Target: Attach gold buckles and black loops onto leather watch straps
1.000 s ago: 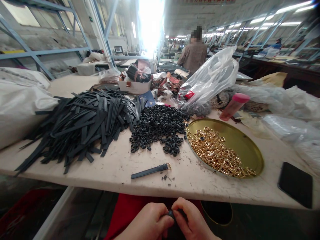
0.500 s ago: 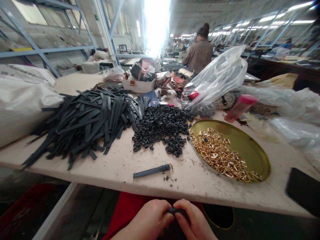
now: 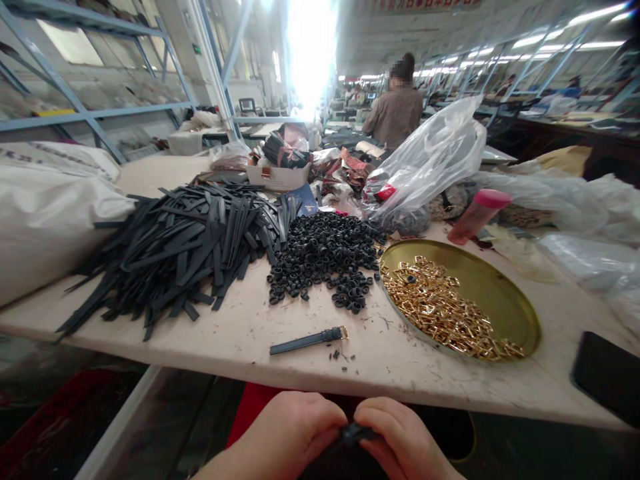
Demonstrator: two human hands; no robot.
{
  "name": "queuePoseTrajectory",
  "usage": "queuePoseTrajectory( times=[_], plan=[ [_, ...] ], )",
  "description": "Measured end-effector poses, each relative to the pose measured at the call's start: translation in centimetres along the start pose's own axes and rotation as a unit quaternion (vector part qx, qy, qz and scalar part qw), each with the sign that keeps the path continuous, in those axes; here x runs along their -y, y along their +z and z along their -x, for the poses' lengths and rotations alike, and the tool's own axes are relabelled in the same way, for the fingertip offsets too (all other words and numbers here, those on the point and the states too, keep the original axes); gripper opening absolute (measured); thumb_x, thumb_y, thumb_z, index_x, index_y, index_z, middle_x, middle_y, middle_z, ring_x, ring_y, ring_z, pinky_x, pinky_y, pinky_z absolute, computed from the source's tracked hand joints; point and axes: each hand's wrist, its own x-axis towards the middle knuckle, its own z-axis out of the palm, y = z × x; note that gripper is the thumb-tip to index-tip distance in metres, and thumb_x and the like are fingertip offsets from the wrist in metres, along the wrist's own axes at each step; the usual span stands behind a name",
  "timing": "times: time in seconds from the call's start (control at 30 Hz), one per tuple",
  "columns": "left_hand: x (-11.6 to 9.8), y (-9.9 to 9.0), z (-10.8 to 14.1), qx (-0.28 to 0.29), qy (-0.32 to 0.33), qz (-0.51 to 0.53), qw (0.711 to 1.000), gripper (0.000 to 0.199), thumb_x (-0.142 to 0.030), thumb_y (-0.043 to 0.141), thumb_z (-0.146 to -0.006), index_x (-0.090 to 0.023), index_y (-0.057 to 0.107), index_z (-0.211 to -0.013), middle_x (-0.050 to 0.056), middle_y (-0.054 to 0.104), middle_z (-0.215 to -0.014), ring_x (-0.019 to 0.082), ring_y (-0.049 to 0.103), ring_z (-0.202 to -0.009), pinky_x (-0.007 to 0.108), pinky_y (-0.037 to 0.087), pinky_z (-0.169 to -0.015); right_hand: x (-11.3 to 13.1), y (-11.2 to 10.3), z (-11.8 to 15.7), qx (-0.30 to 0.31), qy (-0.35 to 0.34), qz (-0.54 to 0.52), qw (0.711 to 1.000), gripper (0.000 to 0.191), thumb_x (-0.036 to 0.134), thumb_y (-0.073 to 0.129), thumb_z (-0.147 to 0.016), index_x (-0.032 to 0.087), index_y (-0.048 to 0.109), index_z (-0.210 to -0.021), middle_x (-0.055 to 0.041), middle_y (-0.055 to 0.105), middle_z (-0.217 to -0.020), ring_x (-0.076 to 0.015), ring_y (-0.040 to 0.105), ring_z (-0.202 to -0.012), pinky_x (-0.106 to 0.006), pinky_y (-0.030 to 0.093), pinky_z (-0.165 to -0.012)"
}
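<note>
Below the table's front edge, my left hand (image 3: pixel 303 425) and my right hand (image 3: pixel 396 427) are close together, both closed on a dark watch strap (image 3: pixel 354 433). Only a short piece of this strap shows between the fingertips; the rest is hidden by the hands or lost against the dark background. On the table ahead lies another watch strap (image 3: pixel 306 341) with a gold buckle at its right end. Small black loops (image 3: pixel 325 250) form a heap behind it. To the left is a large pile of loose black straps (image 3: pixel 200 233).
A gold tray (image 3: pixel 493 287) of small gold buckles (image 3: pixel 440 310) stands on the right. Beyond it are a pink-capped container (image 3: pixel 473 220), a clear plastic bag (image 3: pixel 430 160) and a dark phone-like slab (image 3: pixel 605 373). A white sack (image 3: pixel 50 220) bulges at left. A person (image 3: pixel 397 107) is in the background.
My hands have drawn slightly apart, showing a bit more of the strap between them. The camera view has tilted and shifted slightly; things on the table lie as before.
</note>
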Motion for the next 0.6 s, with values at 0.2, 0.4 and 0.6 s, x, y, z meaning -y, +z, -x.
queuePoseTrajectory(
  times=[0.2,0.4,0.6],
  plan=[
    [0.0,1.5,-0.2,-0.020,0.062,-0.140,0.988,0.029,-0.023,0.039,-0.086,-0.015,0.067,-0.085,0.009,0.067,-0.074,0.018,0.059,-0.068,0.023,0.038,-0.059,0.6,0.8,0.5,-0.025,-0.001,-0.017,1.000,0.009,0.026,0.040,-0.087,0.022,0.047,-0.091,-0.0030,0.063,-0.069,-0.0140,0.059,-0.059,-0.022,0.049,-0.054],
    [-0.1,1.8,0.1,0.028,-0.097,0.078,0.992,0.025,-0.022,0.044,-0.080,-0.020,0.068,-0.084,0.003,0.069,-0.078,0.017,0.062,-0.074,0.021,0.042,-0.065,0.6,1.3,1.2,-0.009,0.030,0.022,0.999,0.016,0.033,0.039,-0.087,0.021,0.050,-0.087,-0.0019,0.064,-0.065,-0.0134,0.059,-0.055,-0.022,0.045,-0.050],
    [-0.2,0.7,0.7,0.084,-0.144,0.216,0.962,0.025,-0.028,0.047,-0.076,-0.019,0.067,-0.089,0.000,0.069,-0.078,0.016,0.061,-0.070,0.018,0.040,-0.055,0.4,1.3,1.1,0.045,0.074,0.038,0.995,0.026,0.038,0.036,-0.087,0.020,0.053,-0.082,-0.0026,0.065,-0.065,-0.0149,0.059,-0.055,-0.024,0.042,-0.050]
  ],
)
